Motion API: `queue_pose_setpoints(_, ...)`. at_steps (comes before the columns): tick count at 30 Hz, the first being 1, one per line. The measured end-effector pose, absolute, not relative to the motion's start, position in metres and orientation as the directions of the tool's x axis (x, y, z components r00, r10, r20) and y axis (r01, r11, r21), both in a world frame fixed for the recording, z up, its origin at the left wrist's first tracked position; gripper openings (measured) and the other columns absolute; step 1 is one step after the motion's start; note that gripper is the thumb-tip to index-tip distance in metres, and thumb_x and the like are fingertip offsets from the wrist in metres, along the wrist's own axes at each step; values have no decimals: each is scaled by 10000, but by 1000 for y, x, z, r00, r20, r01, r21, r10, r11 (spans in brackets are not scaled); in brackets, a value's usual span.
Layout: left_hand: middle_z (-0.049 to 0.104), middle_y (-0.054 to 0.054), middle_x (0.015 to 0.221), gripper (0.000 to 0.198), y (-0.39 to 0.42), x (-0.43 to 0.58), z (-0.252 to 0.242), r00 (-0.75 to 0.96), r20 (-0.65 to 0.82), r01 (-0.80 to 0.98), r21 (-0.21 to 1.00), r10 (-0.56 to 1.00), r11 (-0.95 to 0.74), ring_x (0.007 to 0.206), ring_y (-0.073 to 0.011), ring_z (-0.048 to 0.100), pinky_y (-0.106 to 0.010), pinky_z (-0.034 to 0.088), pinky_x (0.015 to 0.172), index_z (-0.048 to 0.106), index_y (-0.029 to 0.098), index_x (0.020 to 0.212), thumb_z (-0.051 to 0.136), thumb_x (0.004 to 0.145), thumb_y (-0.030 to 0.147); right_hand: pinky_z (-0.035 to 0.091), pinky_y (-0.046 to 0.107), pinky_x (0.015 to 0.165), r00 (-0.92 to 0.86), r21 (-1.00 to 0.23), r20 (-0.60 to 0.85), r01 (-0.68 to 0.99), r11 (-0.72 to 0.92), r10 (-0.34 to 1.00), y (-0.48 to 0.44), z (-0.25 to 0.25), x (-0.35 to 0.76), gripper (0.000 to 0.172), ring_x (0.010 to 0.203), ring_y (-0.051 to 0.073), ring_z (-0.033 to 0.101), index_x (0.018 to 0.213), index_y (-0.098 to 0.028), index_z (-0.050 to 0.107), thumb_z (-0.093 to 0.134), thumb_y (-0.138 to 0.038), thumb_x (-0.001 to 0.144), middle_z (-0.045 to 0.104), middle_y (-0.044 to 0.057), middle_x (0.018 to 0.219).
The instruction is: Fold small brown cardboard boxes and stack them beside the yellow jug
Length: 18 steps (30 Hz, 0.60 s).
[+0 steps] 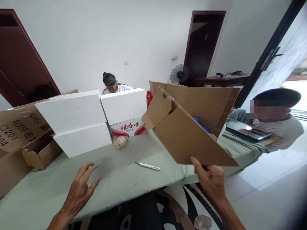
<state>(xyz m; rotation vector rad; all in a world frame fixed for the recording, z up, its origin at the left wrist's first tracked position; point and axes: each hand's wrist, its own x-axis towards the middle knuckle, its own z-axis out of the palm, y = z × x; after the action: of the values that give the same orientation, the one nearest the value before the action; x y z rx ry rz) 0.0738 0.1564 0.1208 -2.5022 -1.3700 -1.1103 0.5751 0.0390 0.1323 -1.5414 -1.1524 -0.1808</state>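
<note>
My right hand [211,180] grips the lower edge of a brown cardboard piece [189,137] with folded flaps, which is tilted above the right part of the table. Behind it stands a larger open cardboard box [203,99] with something blue [201,124] inside, partly hidden. Above the table's left front, my left hand [82,185] is empty, its fingers apart. A white-handled craft knife [147,166] lies on the green cloth between my hands. Beyond it, a clear plastic-wrapped lump [120,141] rests against the boxes.
White boxes [72,111] are stacked at the back left, beside a red-and-white carton [128,127] and a red bottle [149,97]. Brown cartons [19,127] fill the far left. One person sits behind the boxes; another is at the right, near a tablet [249,129].
</note>
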Motion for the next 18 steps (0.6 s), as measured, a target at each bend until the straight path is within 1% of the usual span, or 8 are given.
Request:
queue_pose_setpoints(2, 688, -126, 1287, 406, 157, 64, 95, 308, 577, 773, 311, 756, -553, 1085, -300, 738, -426, 676, 828, 726, 257, 1233, 591, 989, 551, 458, 347, 618, 534, -618, 668, 786, -13, 518, 73, 144, 599, 574, 580, 226, 603, 517, -256, 527, 558, -636, 946, 615, 70, 549)
queue_pose_setpoints(3, 701, -122, 1267, 410, 156, 59, 83, 286, 555, 782, 336, 781, -525, 1088, -302, 741, -425, 680, 827, 744, 258, 1204, 595, 974, 564, 438, 346, 615, 544, -596, 657, 799, -83, 522, 94, 148, 608, 557, 590, 228, 606, 524, -259, 507, 514, -621, 947, 627, 86, 566)
queue_pose_setpoints(6, 726, -110, 1221, 425, 151, 43, 52, 222, 489, 803, 399, 843, -443, 1074, -304, 752, -420, 687, 818, 781, 261, 1122, 609, 933, 600, 394, 335, 625, 563, -562, 591, 801, -207, 578, 164, 152, 623, 431, 630, 226, 609, 585, -240, 528, 482, -477, 942, 671, 123, 645)
queue_pose_setpoints(8, 736, -94, 1215, 422, 147, 31, 37, 194, 437, 811, 432, 879, -394, 1075, -313, 757, -434, 690, 824, 786, 283, 1105, 613, 915, 617, 372, 328, 640, 556, -536, 546, 806, -249, 626, 210, 150, 623, 358, 668, 226, 621, 633, -209, 589, 494, -369, 939, 700, 141, 704)
queue_pose_setpoints(11, 745, -93, 1234, 403, 141, 11, 19, 158, 369, 822, 464, 916, -329, 1107, -359, 753, -481, 691, 815, 776, 325, 1133, 615, 914, 622, 365, 321, 685, 524, -490, 488, 826, -278, 698, 270, 142, 609, 296, 789, 238, 660, 770, -157, 707, 504, -259, 959, 755, 166, 850)
queue_pose_setpoints(13, 743, -130, 1258, 413, 138, -4, 8, 137, 338, 826, 479, 931, -296, 1131, -392, 745, -497, 686, 807, 770, 310, 1156, 611, 923, 611, 374, 316, 714, 503, -463, 449, 838, -289, 739, 303, 137, 597, 281, 868, 244, 679, 897, -137, 760, 510, -226, 989, 777, 175, 962)
queue_pose_setpoints(15, 744, -166, 1255, 428, 134, -18, -3, 126, 313, 829, 488, 941, -273, 1137, -413, 742, -494, 679, 801, 768, 283, 1156, 611, 922, 606, 395, 309, 745, 488, -438, 411, 846, -303, 770, 328, 134, 588, 274, 933, 246, 695, 1014, -130, 779, 516, -207, 1021, 780, 180, 1054)
queue_pose_setpoints(18, 743, -175, 1255, 443, 127, -34, -20, 129, 239, 826, 512, 962, -238, 1157, -420, 734, -476, 674, 793, 765, 286, 1161, 629, 901, 618, 458, 305, 815, 486, -405, 361, 850, -336, 796, 352, 132, 584, 264, 1000, 239, 706, 1110, -133, 771, 523, -213, 1067, 764, 174, 1132)
